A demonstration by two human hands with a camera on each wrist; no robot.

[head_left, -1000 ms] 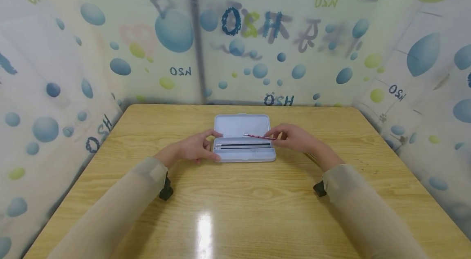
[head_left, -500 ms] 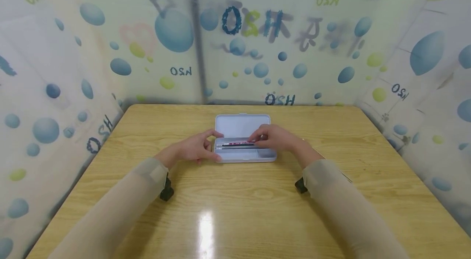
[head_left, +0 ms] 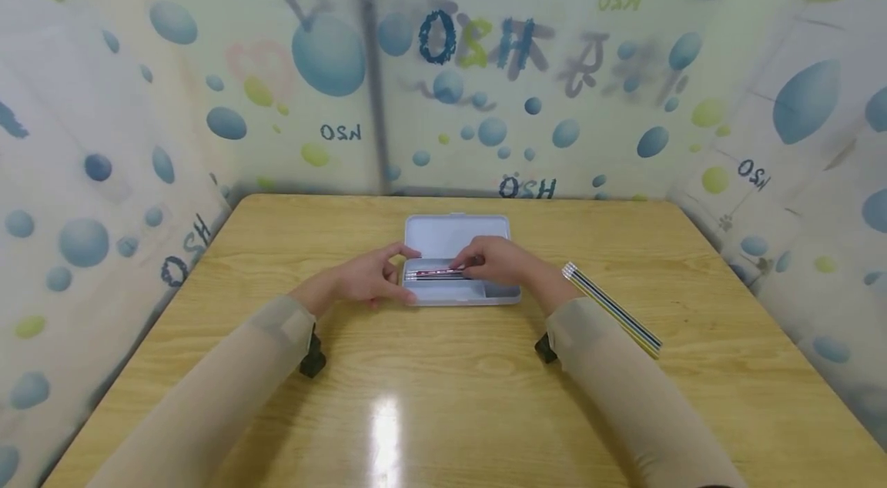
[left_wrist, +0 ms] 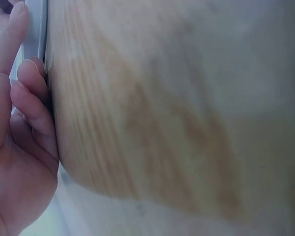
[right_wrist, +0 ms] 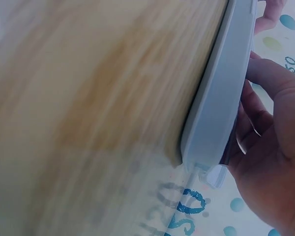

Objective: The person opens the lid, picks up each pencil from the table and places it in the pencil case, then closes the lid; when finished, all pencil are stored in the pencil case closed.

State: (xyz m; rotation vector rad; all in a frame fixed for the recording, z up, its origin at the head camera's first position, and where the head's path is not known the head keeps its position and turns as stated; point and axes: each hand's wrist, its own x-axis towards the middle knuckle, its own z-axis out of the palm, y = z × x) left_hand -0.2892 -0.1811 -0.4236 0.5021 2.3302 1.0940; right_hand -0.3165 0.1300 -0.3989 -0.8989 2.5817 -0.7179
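A light grey pencil case (head_left: 453, 292) lies unfolded on the wooden table, its lid (head_left: 457, 234) laid back towards the wall. My left hand (head_left: 363, 278) holds the case's left end, thumb at the front corner and index finger near the hinge. Over the rear compartment, my right hand (head_left: 499, 261) pinches a red patterned pencil (head_left: 431, 272), which lies along that compartment beside dark pencils (head_left: 436, 279). The right wrist view has the case's side wall (right_wrist: 219, 93) with my right hand (right_wrist: 280, 132) reaching over it; the fingertips are hidden there.
Several striped pencils (head_left: 613, 309) lie side by side at a slant on the table (head_left: 443, 396), close to my right forearm. A printed curtain (head_left: 443, 111) hangs behind the table and along both sides.
My right hand has moved left and down, bringing the red pencil from above the case into the rear compartment. The pencils on the table have come into fuller view. My left hand stays put.
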